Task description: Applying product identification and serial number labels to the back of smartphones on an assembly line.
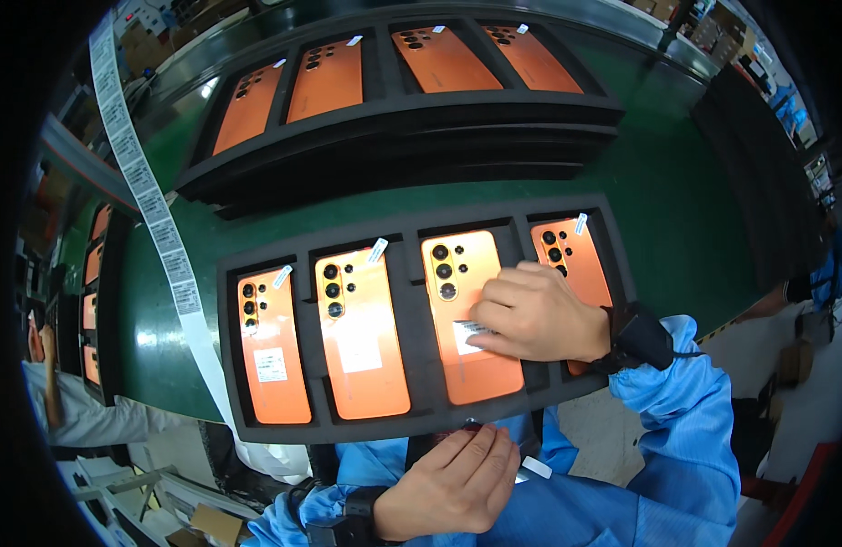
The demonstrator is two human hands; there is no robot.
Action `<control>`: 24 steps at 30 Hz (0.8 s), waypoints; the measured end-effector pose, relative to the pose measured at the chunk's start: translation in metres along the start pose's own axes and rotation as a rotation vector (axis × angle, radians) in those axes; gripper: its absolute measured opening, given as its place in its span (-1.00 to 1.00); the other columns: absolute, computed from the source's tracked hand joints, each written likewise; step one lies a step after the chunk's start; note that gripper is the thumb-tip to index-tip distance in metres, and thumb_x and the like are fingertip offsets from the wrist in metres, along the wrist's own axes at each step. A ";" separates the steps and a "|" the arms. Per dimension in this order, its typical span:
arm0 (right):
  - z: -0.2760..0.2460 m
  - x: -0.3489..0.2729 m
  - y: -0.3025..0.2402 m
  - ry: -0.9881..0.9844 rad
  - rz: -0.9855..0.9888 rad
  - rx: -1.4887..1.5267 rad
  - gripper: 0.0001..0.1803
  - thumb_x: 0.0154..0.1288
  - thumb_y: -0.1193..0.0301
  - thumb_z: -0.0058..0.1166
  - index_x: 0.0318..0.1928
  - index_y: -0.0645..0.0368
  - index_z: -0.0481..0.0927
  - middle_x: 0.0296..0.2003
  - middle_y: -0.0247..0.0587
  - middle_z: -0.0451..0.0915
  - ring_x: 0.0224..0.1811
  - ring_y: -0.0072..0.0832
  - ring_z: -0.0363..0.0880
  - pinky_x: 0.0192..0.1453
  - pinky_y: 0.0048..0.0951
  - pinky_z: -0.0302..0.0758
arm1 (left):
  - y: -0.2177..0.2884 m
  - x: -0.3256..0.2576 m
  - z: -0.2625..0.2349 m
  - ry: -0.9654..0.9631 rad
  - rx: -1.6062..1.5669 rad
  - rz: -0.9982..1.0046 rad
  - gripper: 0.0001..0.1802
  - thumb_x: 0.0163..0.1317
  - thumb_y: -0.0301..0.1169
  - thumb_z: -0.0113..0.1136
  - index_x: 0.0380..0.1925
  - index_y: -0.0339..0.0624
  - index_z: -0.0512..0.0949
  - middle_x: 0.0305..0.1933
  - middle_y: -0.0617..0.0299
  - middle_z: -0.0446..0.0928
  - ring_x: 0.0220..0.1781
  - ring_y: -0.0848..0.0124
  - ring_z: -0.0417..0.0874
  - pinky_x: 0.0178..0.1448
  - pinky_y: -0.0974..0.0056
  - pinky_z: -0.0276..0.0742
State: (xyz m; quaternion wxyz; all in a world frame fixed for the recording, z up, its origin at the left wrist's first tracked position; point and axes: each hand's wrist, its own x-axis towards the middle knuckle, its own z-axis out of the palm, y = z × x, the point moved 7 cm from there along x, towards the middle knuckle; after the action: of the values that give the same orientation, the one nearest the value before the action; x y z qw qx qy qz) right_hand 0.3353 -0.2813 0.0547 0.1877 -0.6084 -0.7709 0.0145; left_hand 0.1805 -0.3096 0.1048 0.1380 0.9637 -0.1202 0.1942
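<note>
A black foam tray [412, 417] holds a row of orange phones, backs up, in separate slots. My right hand [539, 314] is closed over the third phone [480, 383], its curled fingers and thumb at a white label [464, 339] on the phone's back. White labels also lie on the first phone [280, 401] and second phone [375, 397]. The fourth phone [590, 273] is partly hidden by my right hand and wrist. Below the tray's near edge, my left hand [453, 488] is closed, fingers together; what it holds is hidden. A small white tab [536, 468] shows beside it.
Stacked black trays [421, 137] with more orange phones stand behind on the green work surface [658, 191]. A long strip of printed labels [152, 205] hangs down at the left. Another phone tray [107, 310] is at far left, near a person's arm [52, 374].
</note>
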 end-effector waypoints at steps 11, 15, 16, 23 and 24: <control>0.002 0.030 0.029 0.043 0.125 -0.321 -0.06 0.02 -0.34 0.03 0.33 -0.09 0.27 0.26 0.08 0.20 0.36 0.02 0.06 0.29 0.32 -0.01 | -0.003 0.026 -0.021 0.014 0.097 0.074 -0.81 -0.02 -0.47 0.21 -0.34 -0.24 0.63 -0.22 0.10 0.63 -0.18 0.30 0.67 -0.07 0.26 0.55; -0.002 0.032 0.041 0.088 0.162 -0.128 -0.14 0.01 -0.22 0.15 0.23 0.05 0.39 0.19 0.00 0.30 0.31 -0.03 0.16 0.34 0.08 0.06 | -0.038 0.032 -0.022 0.157 0.161 0.073 -0.66 -0.12 -0.45 0.20 -0.27 -0.32 0.60 -0.17 0.08 0.55 -0.15 0.24 0.61 -0.03 0.17 0.50; -0.009 0.028 0.046 0.226 0.162 -0.060 -0.18 0.00 -0.11 0.22 0.19 0.11 0.41 0.16 -0.04 0.33 0.28 -0.05 0.20 0.36 -0.05 0.07 | -0.052 0.039 -0.021 0.234 0.134 0.060 -0.65 -0.12 -0.41 0.23 -0.26 -0.33 0.58 -0.21 0.09 0.53 -0.20 0.24 0.58 -0.08 0.16 0.49; -0.080 -0.008 0.076 0.853 0.433 0.311 -0.66 0.37 0.33 -0.03 0.04 0.27 0.51 0.05 -0.08 0.46 0.16 -0.29 0.42 0.27 -0.35 0.28 | -0.135 0.067 -0.006 0.176 0.234 -0.161 -0.41 0.02 -0.34 0.28 0.08 -0.34 0.41 0.08 -0.03 0.44 0.06 0.08 0.49 0.17 0.08 0.35; -0.084 -0.009 0.074 0.851 0.423 0.294 -0.67 0.37 0.35 -0.03 0.03 0.28 0.52 0.04 -0.09 0.47 0.16 -0.30 0.42 0.28 -0.36 0.28 | -0.144 0.066 -0.007 0.167 0.187 -0.247 -0.28 0.02 -0.28 0.33 0.18 -0.35 0.33 0.20 -0.09 0.38 0.19 0.02 0.43 0.25 0.06 0.32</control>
State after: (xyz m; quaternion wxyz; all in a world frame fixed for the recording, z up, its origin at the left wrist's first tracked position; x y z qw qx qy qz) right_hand 0.4317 -0.2878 0.1120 0.5626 -0.6707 -0.4752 -0.0889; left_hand 0.2785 -0.1850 0.1065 0.0800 0.9603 0.0294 0.2656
